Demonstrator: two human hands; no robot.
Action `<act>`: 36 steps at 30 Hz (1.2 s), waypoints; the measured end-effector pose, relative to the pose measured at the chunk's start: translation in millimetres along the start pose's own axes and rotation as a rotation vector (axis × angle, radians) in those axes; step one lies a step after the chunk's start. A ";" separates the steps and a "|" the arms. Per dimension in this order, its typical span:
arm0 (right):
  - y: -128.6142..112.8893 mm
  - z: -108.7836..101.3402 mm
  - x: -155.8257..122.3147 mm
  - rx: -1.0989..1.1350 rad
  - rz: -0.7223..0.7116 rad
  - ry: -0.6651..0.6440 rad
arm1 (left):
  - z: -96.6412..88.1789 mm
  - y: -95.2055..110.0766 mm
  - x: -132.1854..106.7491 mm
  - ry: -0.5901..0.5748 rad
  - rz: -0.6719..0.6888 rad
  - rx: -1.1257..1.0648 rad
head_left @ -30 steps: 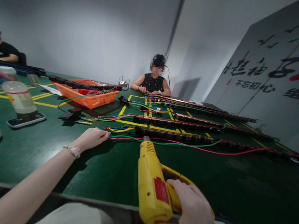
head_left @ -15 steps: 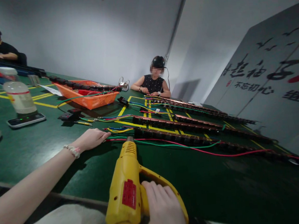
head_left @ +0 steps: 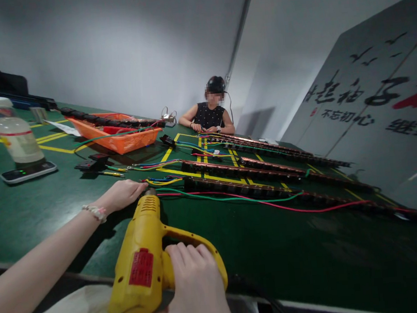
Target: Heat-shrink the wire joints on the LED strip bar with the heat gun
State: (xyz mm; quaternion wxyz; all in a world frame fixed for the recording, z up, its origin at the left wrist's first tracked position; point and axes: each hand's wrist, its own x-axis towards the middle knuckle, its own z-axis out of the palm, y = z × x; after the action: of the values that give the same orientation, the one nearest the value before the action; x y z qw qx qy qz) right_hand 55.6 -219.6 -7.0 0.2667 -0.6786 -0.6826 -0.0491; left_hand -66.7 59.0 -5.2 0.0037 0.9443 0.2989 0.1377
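Note:
My right hand (head_left: 195, 279) is wrapped round the handle of a yellow heat gun (head_left: 138, 252) with a red label. Its nozzle points away from me, close to the fingertips of my left hand (head_left: 124, 193). Those fingers are pinched at the ends of the thin coloured wires (head_left: 165, 181), which run to a long dark strip (head_left: 218, 185) on the table. A green wire (head_left: 212, 198) and a red wire (head_left: 289, 209) trail along the strip's near side. The nozzle's front and the gripped wire ends are partly hidden.
On the green table (head_left: 275, 253) more long copper-and-black strips (head_left: 253, 171) lie beyond. An orange basket (head_left: 119, 140) holds another strip. A bottle (head_left: 17, 136) stands behind a phone-like device (head_left: 29, 173) at left. A co-worker (head_left: 210, 115) sits across the table.
The heat gun in my right hand has moved left, bringing its nozzle next to my left fingertips. My left hand keeps its pinch on the wires. The view has shifted slightly.

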 end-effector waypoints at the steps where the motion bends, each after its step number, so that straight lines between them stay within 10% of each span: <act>1: 0.9 1.1 -0.6 0.010 0.001 0.007 | 0.6 -1.1 0.2 -0.002 0.003 0.002; 21: 53.1 -52.6 -29.2 0.059 0.154 0.025 | -2.1 -0.4 -1.1 -0.044 0.018 -0.004; 36: 65.2 -53.3 -42.4 -0.140 0.058 0.240 | -4.8 3.4 -3.3 -0.033 0.040 0.000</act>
State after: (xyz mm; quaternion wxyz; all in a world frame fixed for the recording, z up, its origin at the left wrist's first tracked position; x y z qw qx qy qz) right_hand 130.8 -275.8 1.0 0.2998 -0.7042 -0.6208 -0.1696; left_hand -68.6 54.0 -1.0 0.0058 0.9522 0.2798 0.1224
